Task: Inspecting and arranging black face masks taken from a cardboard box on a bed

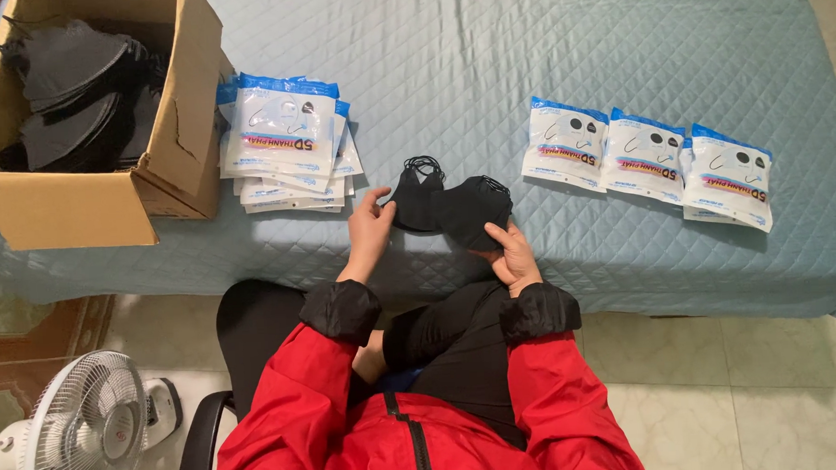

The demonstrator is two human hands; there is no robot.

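Both hands, left hand (369, 230) and right hand (511, 252), pinch black masks (450, 205), seemingly mid-sorting; empty pouches (287, 142) lie at ten o'clock.

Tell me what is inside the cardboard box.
The cardboard box holds a heap of black face masks, loosely piled. Only the top layer shows; the box walls and upper masks hide whatever lies beneath, and the bottom cannot be seen.

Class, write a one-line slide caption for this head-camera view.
Both hands, left hand and right hand, hold black face masks over a quilted bed.
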